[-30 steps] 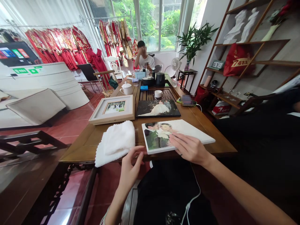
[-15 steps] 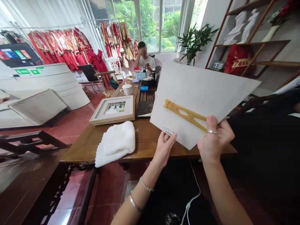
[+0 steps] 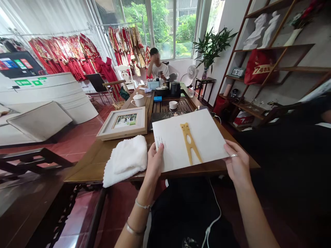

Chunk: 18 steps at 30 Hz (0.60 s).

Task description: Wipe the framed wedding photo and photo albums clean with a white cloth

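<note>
A white board point(image 3: 172, 137) is held level over the near edge of the table, with small print by its left edge. On its face is a yellow-brown cat-shaped piece point(image 3: 190, 139) with two long legs and an oval hole; whether it is printed or a loose part I cannot tell. My left hand point(image 3: 155, 156) grips the board's left edge, thumb on top. The right edge is pinched by my right hand point(image 3: 236, 160), which wears a ring. Left of the board lies a folded white cloth point(image 3: 130, 155), and behind that a framed photo point(image 3: 124, 122).
On the wooden table point(image 3: 88, 162) stand a lidded white cup point(image 3: 139, 100), a small white cup point(image 3: 173, 105), a blue box point(image 3: 157, 99) and a black kettle point(image 3: 175, 89). A person point(image 3: 159, 69) sits at the far end. A white cable point(image 3: 217, 213) hangs over my lap.
The board has come down from a raised, tilted pose to nearly level and turned. My left hand has shifted to its left edge, my right to its right edge.
</note>
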Each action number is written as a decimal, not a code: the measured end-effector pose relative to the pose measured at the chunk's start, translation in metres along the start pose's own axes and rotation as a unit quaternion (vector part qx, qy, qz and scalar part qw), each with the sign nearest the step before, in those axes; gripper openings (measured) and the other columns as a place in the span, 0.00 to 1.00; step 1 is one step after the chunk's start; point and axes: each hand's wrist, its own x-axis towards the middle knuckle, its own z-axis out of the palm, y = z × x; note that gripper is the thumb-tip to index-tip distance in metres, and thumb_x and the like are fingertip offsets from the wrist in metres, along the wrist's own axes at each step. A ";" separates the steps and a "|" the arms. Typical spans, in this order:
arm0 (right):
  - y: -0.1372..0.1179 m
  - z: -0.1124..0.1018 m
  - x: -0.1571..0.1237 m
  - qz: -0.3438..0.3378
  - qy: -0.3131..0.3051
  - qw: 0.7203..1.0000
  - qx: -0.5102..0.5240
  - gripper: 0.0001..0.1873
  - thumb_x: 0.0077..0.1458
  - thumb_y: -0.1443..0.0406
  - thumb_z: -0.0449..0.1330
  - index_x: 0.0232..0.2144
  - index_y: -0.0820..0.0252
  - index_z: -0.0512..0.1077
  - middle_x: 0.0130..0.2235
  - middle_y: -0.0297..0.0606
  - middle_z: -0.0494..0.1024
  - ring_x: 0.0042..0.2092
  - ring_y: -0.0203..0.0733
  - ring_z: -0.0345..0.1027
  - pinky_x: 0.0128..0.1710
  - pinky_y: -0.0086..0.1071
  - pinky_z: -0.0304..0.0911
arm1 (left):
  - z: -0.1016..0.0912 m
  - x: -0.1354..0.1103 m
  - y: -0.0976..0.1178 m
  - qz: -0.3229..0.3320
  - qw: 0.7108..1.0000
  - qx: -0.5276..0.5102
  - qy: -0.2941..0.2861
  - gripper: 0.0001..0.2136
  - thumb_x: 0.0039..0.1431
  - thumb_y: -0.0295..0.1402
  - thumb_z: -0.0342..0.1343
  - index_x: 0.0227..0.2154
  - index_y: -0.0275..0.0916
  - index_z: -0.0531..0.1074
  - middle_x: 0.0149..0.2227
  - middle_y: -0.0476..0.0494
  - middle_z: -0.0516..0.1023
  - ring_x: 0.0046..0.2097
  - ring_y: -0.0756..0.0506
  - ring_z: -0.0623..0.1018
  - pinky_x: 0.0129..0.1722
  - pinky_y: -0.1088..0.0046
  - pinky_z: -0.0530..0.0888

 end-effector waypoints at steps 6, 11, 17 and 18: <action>0.018 -0.006 -0.005 -0.041 -0.103 0.982 -0.150 0.21 0.52 0.52 0.60 0.42 0.61 0.73 0.38 0.46 0.81 0.41 0.50 0.75 0.38 0.41 0.70 | -0.020 0.016 0.001 -0.015 0.983 0.184 0.008 0.17 0.58 0.41 0.52 0.45 0.34 0.68 0.48 0.34 0.76 0.51 0.39 0.75 0.47 0.64 0.72; 0.022 -0.007 -0.013 -0.076 -0.131 0.944 -0.293 0.23 0.55 0.50 0.56 0.45 0.58 0.70 0.42 0.45 0.79 0.44 0.51 0.74 0.41 0.42 0.69 | -0.021 0.017 0.000 0.000 0.911 0.409 0.042 0.18 0.56 0.41 0.56 0.45 0.34 0.67 0.50 0.30 0.75 0.53 0.35 0.74 0.49 0.62 0.69; 0.019 -0.014 -0.017 -0.135 -0.190 0.883 -0.408 0.37 0.44 0.45 0.64 0.53 0.55 0.64 0.47 0.47 0.73 0.47 0.53 0.69 0.44 0.45 0.67 | -0.017 0.015 0.004 0.044 0.874 0.482 0.040 0.29 0.42 0.46 0.66 0.43 0.33 0.67 0.47 0.28 0.75 0.50 0.33 0.74 0.45 0.63 0.70; 0.020 -0.015 -0.018 -0.152 -0.194 0.874 -0.419 0.40 0.42 0.45 0.65 0.53 0.56 0.63 0.47 0.47 0.72 0.48 0.55 0.68 0.43 0.46 0.67 | -0.018 0.015 0.004 0.049 0.867 0.495 0.041 0.27 0.42 0.46 0.66 0.41 0.33 0.68 0.45 0.29 0.76 0.50 0.33 0.74 0.45 0.63 0.70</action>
